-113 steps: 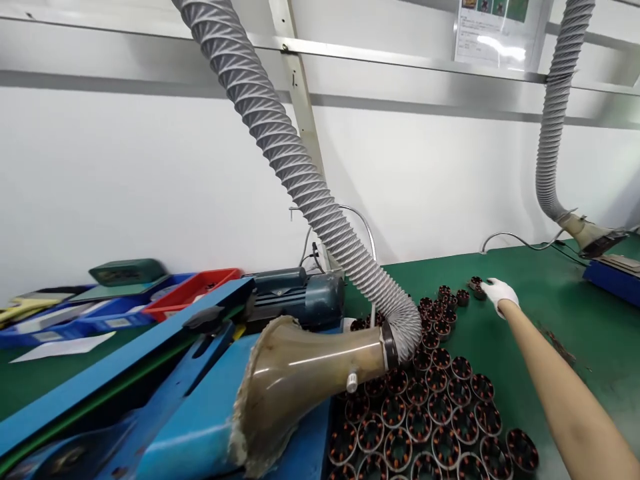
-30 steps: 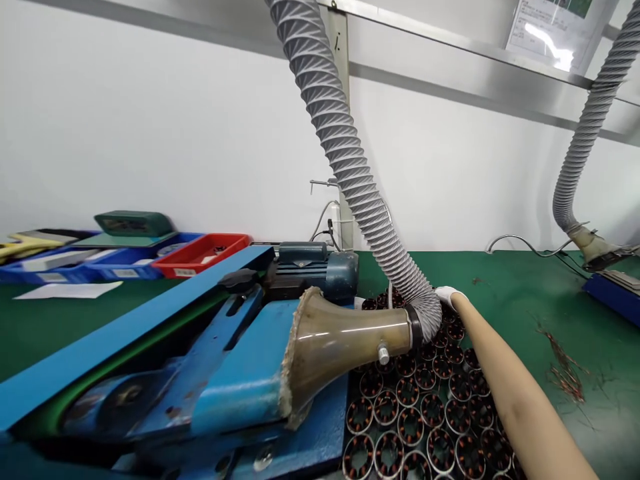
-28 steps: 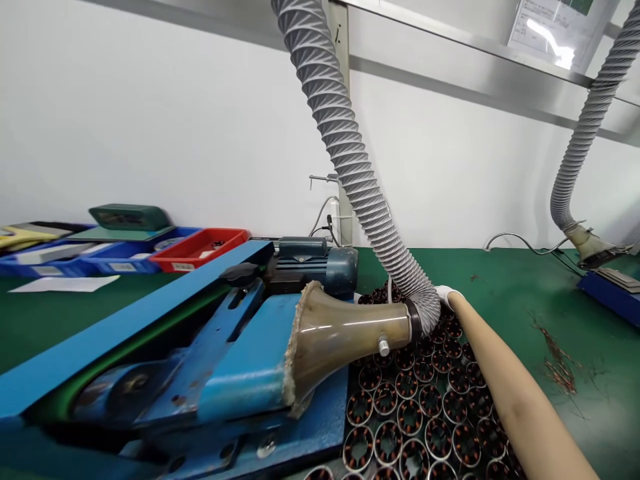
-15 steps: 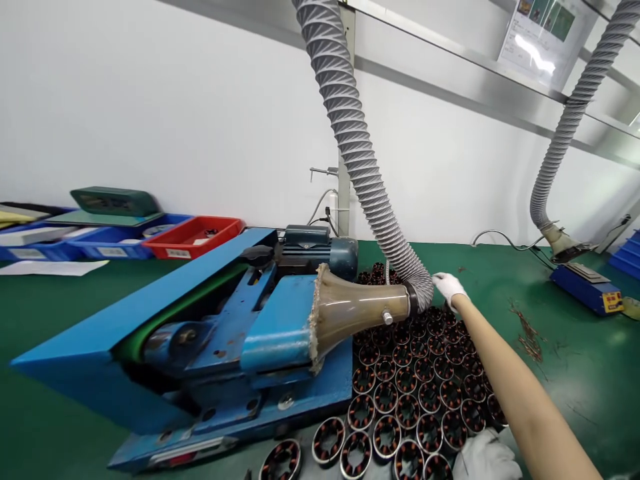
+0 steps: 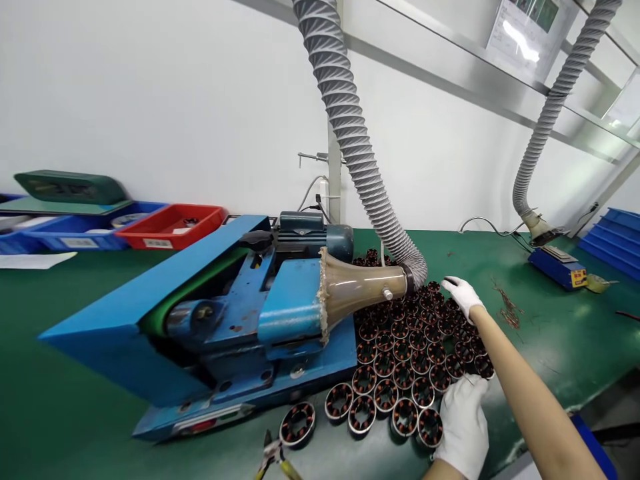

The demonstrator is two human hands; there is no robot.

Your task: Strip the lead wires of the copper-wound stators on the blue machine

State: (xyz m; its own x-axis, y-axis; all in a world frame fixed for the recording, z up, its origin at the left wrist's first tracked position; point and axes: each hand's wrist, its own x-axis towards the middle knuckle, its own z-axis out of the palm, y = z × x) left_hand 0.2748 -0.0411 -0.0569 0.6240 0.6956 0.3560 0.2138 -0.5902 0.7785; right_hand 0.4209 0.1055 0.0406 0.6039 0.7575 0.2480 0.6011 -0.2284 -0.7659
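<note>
No text readable; hung sheet (image 5: 537,33), label (image 5: 158,243) on red bin (image 5: 183,241) apparently too blurred.

Bright overall, light looks to be from above, soft and even on the white wall (image 5: 200,100). Hard glare streak on the sleeved sheet (image 5: 505,48), small print unreadable. Milder sheen on the green bench (image 5: 560,340), highlights along the amber hood (image 5: 360,287). Deep shadow inside the blue machine (image 5: 290,300), also below the bench edge, lower right. Wound rings (image 5: 397,396) dark inside, detail lost. 2 white gloves (image 5: 463,423) bright, little texture. Left side soft: green box (image 5: 70,188) smeared, markings illegible. Wide-angle stretch towards the edges.
</note>
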